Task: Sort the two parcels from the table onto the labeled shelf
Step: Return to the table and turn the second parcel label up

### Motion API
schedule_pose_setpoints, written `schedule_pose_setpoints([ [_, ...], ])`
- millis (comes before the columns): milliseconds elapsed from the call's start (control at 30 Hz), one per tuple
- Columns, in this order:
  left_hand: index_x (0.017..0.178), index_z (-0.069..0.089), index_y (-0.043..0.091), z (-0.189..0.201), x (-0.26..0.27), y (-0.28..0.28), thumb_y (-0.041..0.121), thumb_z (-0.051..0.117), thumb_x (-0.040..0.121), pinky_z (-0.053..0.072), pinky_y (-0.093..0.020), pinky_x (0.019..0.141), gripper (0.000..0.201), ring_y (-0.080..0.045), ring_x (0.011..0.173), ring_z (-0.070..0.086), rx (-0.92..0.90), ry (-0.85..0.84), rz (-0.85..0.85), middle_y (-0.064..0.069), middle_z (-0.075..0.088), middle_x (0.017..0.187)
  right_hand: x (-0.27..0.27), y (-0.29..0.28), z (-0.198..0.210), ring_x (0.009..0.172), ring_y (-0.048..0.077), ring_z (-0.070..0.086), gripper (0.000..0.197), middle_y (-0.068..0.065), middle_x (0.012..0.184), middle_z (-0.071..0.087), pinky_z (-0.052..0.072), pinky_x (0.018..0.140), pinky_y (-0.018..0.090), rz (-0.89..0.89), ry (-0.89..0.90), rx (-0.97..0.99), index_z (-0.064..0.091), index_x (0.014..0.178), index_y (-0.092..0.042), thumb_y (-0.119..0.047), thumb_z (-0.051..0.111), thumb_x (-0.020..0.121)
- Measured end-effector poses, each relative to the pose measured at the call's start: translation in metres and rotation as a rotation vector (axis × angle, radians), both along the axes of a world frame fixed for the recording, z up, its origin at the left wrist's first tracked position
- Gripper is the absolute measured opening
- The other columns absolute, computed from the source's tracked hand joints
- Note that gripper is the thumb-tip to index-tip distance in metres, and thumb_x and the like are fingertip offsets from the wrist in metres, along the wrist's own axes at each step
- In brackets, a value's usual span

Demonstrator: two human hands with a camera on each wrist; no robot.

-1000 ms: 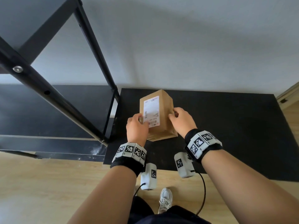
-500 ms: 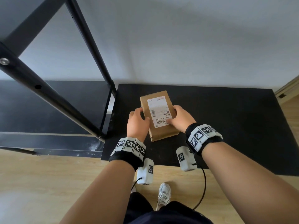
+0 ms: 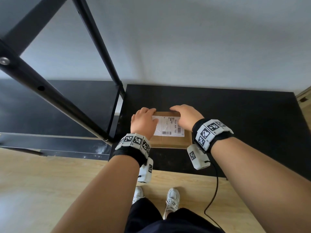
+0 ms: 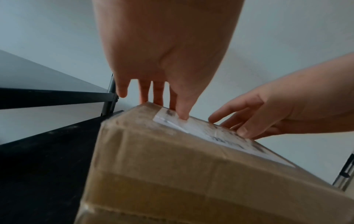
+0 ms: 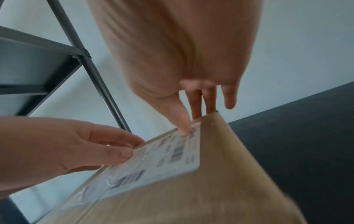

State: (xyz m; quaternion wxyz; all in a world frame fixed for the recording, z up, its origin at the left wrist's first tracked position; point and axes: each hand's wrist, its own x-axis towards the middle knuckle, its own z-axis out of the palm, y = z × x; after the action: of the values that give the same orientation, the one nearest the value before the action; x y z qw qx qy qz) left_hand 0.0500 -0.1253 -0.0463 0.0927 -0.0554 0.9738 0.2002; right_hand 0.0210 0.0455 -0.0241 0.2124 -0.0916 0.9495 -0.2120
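Box [image 3: 170, 140] on worktop [image 3: 235, 123]: stiff cardboard, likely light (glossy label slippery). Left hand [image 3: 143, 122] and right hand [image 3: 184, 115] clamp its far corners; firmer hold on bare side walls.

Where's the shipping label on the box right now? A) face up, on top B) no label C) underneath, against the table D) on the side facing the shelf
A: the white label lies on top of the box, between the left hand and right hand.
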Motion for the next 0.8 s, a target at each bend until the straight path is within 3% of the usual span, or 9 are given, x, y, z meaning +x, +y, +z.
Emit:
schedule_pose_setpoints([
  [233,0.138,0.052,0.020,0.008,0.002,-0.003,0.045,0.046,0.099,0.043,-0.041,0.102,0.047,-0.028,0.122,0.048,-0.082,-0.111,0.196,-0.009,0.049,0.133,0.002,0.012,-0.005,0.140,0.028,0.039,0.062,0.009,0.155,0.036,0.041,0.109,0.042,-0.268,0.112,-0.120,0.033,0.152,-0.020,-0.016,0.056,0.094],
  [367,0.133,0.051,0.015,0.007,0.000,0.001,0.050,0.039,0.100,0.051,-0.043,0.090,0.048,-0.028,0.110,0.058,-0.073,-0.221,0.229,-0.010,0.051,0.126,0.002,0.015,-0.003,0.133,0.029,0.048,0.061,0.011,0.150,0.042,0.044,0.100,0.038,-0.350,0.070,-0.161,0.032,0.152,-0.019,-0.023,0.056,0.096],
  [500,0.132,0.048,0.012,0.005,0.002,0.005,0.050,0.036,0.102,0.044,-0.038,0.072,0.051,-0.028,0.104,0.062,0.019,-0.268,0.281,-0.011,0.056,0.123,0.006,0.010,-0.007,0.125,0.027,0.056,0.062,0.010,0.143,0.052,0.046,0.094,0.035,-0.364,-0.053,-0.165,0.029,0.153,-0.017,-0.033,0.053,0.098],
  [633,0.131,0.049,0.009,0.001,0.002,0.004,0.049,0.044,0.100,0.050,-0.035,0.072,0.052,-0.027,0.101,0.065,0.153,-0.289,0.301,-0.010,0.064,0.118,0.011,0.001,-0.015,0.116,0.025,0.061,0.047,0.008,0.133,0.060,0.050,0.095,0.039,-0.306,-0.149,-0.196,0.048,0.139,-0.014,-0.039,0.046,0.099],
  [700,0.136,0.047,0.008,0.001,0.002,0.005,0.048,0.046,0.099,0.055,-0.038,0.081,0.054,-0.027,0.106,0.065,0.235,-0.290,0.329,-0.011,0.062,0.124,0.014,-0.002,-0.018,0.110,0.025,0.063,0.042,0.008,0.127,0.064,0.051,0.092,0.040,-0.307,-0.178,-0.208,0.054,0.130,-0.012,-0.039,0.045,0.099],
  [800,0.140,0.046,0.006,0.001,0.004,0.007,0.040,0.045,0.101,0.054,-0.043,0.094,0.051,-0.027,0.112,0.063,0.383,-0.297,0.354,-0.011,0.062,0.129,0.017,-0.005,-0.021,0.109,0.026,0.063,0.043,0.009,0.127,0.064,0.051,0.091,0.039,-0.325,-0.232,-0.222,0.054,0.130,-0.010,-0.037,0.045,0.099],
])
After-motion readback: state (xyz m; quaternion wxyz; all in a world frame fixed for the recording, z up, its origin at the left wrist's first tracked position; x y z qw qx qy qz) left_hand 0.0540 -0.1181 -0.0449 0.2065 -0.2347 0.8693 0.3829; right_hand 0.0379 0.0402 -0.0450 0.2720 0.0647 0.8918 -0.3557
